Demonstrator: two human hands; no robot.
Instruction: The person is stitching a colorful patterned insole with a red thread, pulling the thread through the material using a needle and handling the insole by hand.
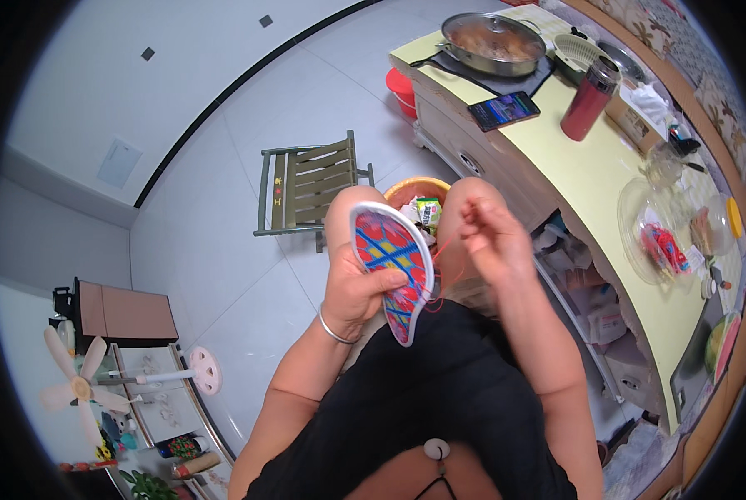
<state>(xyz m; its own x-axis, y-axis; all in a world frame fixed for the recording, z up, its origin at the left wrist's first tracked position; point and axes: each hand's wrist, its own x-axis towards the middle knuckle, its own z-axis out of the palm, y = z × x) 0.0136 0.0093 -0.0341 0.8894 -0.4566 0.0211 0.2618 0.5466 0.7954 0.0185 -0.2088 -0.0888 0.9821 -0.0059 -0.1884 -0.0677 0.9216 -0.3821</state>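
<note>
An embroidered shoe insole [375,236] with a white rim and a red, blue and yellow pattern is held upright over my lap. My left hand [353,290] grips its side, the thumb pressed across the patterned face. To the right of it, my right hand [500,242] is raised with the fingers curled together. Red thread [445,247] runs from near those fingertips toward the insole's right edge, and a loose loop hangs by my lap. Whether a needle is between the fingers is too small and blurred to see.
Between my knees stands a yellow-rimmed bin [415,185] with wrappers. A slatted folding stool [310,185] is ahead on the left. On the right-hand table [615,179] are a lidded pan [494,46], a phone [504,111], a red flask [590,100] and a plastic tray of red thread [663,247].
</note>
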